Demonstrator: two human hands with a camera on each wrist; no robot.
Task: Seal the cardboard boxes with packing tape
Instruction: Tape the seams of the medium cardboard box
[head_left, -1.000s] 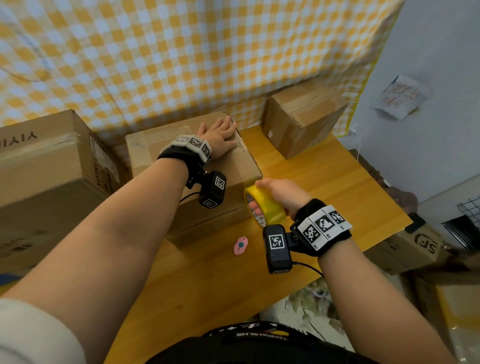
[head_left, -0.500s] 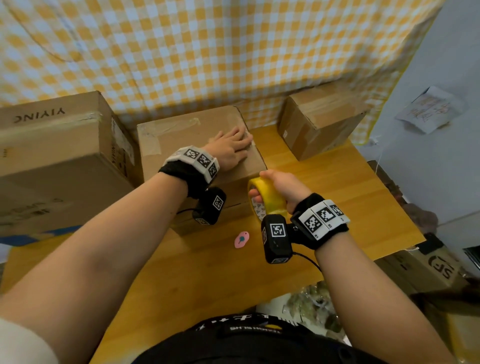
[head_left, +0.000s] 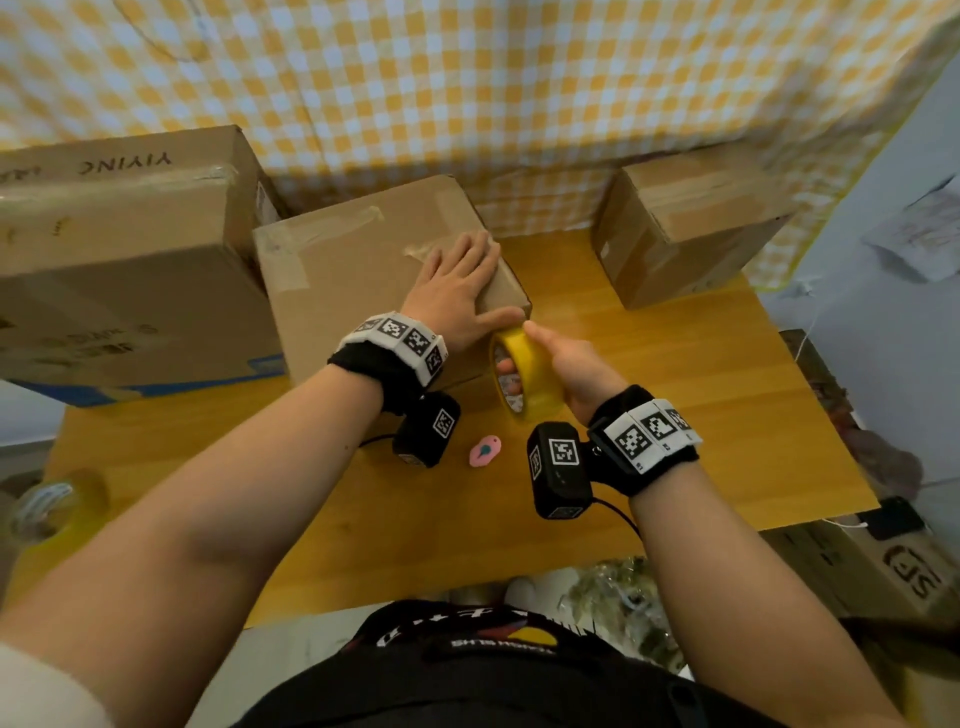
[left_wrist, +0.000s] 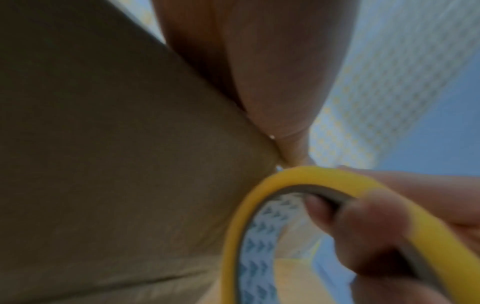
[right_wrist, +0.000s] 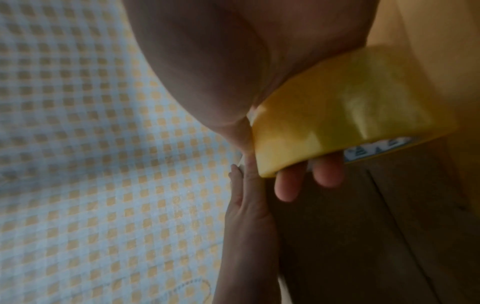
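My left hand (head_left: 457, 283) lies flat on the right part of the middle cardboard box's (head_left: 358, 280) top, with its thumb along the near right corner. Old tape strips cross that top. My right hand (head_left: 574, 364) grips a yellow packing tape roll (head_left: 524, 374), fingers through its core and thumb over the rim. The roll stands upright against the box's near right corner, close to my left thumb. In the left wrist view the tape roll (left_wrist: 298, 179) sits just below my thumb (left_wrist: 272, 72) beside the box side (left_wrist: 116, 164). The right wrist view shows the tape roll (right_wrist: 350, 115) with curled fingers (right_wrist: 288, 185) under it.
A large box (head_left: 119, 260) stands at the left against the middle one. A small box (head_left: 680, 223) sits at the back right. A pink cutter (head_left: 484, 451) lies on the wooden table (head_left: 701, 415) near my wrists. Another tape roll (head_left: 57, 506) is at the left edge.
My left hand slid along the box top toward its near right corner. My right hand brought the tape roll up to that corner. The head view shifted.
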